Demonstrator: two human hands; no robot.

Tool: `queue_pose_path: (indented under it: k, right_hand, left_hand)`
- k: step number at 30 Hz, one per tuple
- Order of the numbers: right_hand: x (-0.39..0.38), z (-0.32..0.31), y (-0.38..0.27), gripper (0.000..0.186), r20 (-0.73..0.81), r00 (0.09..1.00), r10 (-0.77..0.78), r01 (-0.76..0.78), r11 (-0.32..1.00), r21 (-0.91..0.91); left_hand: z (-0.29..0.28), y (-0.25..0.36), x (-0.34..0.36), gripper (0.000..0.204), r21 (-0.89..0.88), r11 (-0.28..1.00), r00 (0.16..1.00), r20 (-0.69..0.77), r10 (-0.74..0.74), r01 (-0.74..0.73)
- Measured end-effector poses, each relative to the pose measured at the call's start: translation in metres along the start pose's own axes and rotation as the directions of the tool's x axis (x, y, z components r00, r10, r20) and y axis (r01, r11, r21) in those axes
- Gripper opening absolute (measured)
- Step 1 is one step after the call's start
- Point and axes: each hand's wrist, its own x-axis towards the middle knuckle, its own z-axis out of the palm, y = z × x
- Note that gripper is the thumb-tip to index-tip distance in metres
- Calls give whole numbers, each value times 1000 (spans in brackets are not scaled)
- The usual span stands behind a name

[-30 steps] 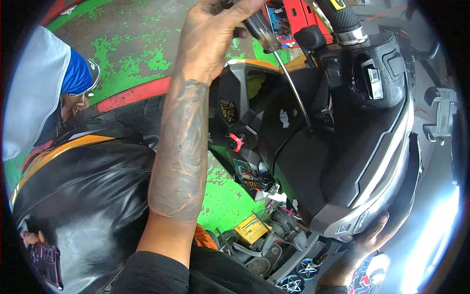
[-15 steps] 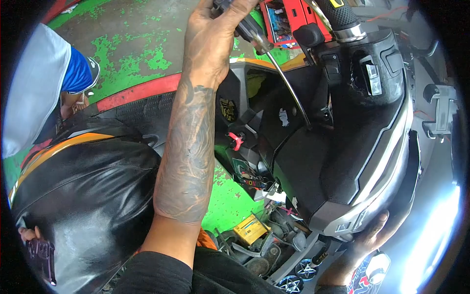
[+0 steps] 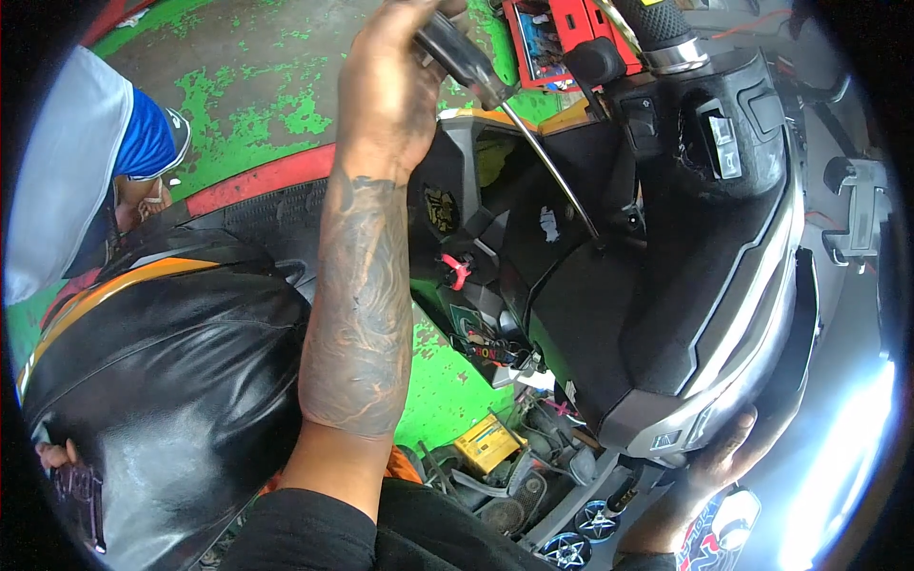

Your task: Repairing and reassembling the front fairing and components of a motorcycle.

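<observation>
My left hand (image 3: 390, 86) is closed round the dark handle of a long screwdriver (image 3: 552, 171). The slim metal shaft slants down to the right, its tip meeting the black handlebar cover (image 3: 609, 314) of a scooter. At the cover's silver-trimmed lower end, my right hand (image 3: 724, 457) grips the edge with the thumb on the near side; its other fingers are partly hidden behind the trim. A switch housing (image 3: 724, 143) with a rubber grip (image 3: 662, 24) sits above the cover. A red key-like piece (image 3: 457, 271) stands left of the shaft.
The black scooter seat (image 3: 171, 371) fills the left side. Another person's blue-clad leg (image 3: 152, 143) stands beyond it, and a hand with a phone (image 3: 76, 485) shows at lower left. A red tool cabinet (image 3: 557, 43) is behind; a yellow box (image 3: 486, 443) lies among parts below.
My left hand has shifted slightly left and turned on the screwdriver handle, and is now blurred. The tip stays at about the same spot on the cover. My right hand keeps its place.
</observation>
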Motion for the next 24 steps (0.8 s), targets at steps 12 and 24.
queue_pose_path:
  k: [12, 24]
  right_hand:
    - [-4, 1, 1, 58, -43, 998, 38, -39, 999, -21]
    - [4, 7, -8, 63, -60, 997, 38, -26, 983, 181]
  left_hand:
    - [5, -8, 2, 27, 174, 965, 960, -166, 226, -198]
    - [-5, -58, -77, 27, 765, 587, 858, 466, -218, -266]
